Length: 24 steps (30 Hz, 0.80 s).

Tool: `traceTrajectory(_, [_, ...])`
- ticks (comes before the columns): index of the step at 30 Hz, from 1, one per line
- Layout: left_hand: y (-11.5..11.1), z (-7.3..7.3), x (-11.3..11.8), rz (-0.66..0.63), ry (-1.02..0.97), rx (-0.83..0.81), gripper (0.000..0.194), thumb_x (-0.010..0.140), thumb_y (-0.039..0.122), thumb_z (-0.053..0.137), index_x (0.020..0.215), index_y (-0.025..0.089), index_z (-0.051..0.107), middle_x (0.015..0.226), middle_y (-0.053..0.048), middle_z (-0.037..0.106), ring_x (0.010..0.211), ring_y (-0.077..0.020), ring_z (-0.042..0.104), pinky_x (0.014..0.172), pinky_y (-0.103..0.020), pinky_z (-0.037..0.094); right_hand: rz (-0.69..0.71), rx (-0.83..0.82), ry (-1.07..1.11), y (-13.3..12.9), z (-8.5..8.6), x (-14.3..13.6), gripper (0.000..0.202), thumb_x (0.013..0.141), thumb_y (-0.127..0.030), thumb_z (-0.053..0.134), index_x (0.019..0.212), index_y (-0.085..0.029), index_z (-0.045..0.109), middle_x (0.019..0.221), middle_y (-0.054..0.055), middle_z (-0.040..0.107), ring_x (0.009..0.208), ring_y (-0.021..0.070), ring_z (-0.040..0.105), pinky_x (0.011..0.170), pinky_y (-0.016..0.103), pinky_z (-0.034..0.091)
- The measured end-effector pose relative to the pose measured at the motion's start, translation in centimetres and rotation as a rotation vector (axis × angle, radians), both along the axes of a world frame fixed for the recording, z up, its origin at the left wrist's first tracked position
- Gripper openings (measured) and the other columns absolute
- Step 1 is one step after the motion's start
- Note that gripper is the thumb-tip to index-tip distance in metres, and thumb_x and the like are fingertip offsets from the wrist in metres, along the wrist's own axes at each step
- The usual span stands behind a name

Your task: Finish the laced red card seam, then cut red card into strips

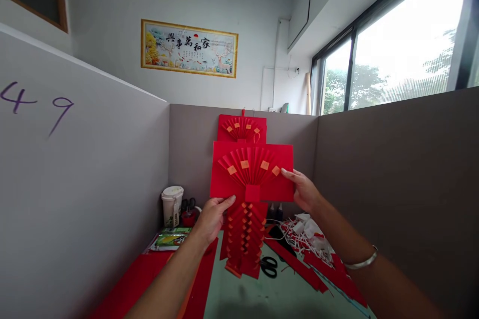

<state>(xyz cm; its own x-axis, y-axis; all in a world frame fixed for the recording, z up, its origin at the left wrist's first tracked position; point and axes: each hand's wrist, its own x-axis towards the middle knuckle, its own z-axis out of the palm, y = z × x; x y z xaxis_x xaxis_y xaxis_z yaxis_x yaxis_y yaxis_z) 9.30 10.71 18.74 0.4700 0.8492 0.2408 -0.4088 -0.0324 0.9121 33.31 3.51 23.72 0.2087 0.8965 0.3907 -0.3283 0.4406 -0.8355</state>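
A red paper hanging decoration (252, 193) is held up in front of me. Its wide card carries a pleated fan with several small orange squares, and strips edged with orange folds hang below it. My left hand (214, 217) pinches the card's lower left edge, thumb in front. At the right edge, my right hand (302, 188) grips the card between thumb and fingers. Behind it, a similar red fan card (224, 132) hangs on the grey partition, partly covered by the held one. Black-handled scissors (269, 267) lie on the table below.
Red paper sheets (127, 279) lie at the left, beneath a green-and-yellow packet (171, 240). A white lidded cup (172, 207) stands in the back left corner. White paper scraps (307, 234) and red strips (295, 261) cover the right side. Grey partitions (392, 174) enclose the table.
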Motion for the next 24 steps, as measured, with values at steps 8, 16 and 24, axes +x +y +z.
traceTrajectory(8, [0.7,-0.3,0.3,0.046,-0.031,-0.032,0.040,0.057,0.040,0.089,0.078,0.010,0.072,0.071,-0.008,0.076,0.065,-0.0209,0.070,0.066,-0.032,0.056,0.056,0.005,-0.039,1.6,-1.3,0.6,0.040,0.068,-0.036,0.083,0.103,-0.019,0.071,0.104,0.008,0.075,0.091,0.0257,0.072,0.078,0.035,0.060])
traceTrajectory(16, [1.2,-0.5,0.4,0.080,-0.014,-0.033,0.013,0.088,0.024,0.065,0.086,0.011,0.067,0.078,-0.001,0.071,0.071,-0.0133,0.068,0.071,-0.031,0.056,0.123,0.022,-0.024,2.2,-5.0,0.3,0.037,0.069,-0.038,0.083,0.100,-0.020,0.072,0.103,0.006,0.075,0.095,0.0216,0.069,0.086,0.033,0.054])
traceTrajectory(24, [1.5,-0.3,1.0,0.099,0.005,-0.035,0.014,0.090,0.025,0.062,0.094,0.012,0.064,0.096,-0.004,0.068,0.083,-0.0152,0.066,0.075,-0.034,0.056,0.151,-0.041,0.004,3.3,-8.3,-2.6,0.029,0.065,-0.041,0.084,0.080,-0.018,0.074,0.087,0.006,0.075,0.085,0.0200,0.068,0.085,0.034,0.050])
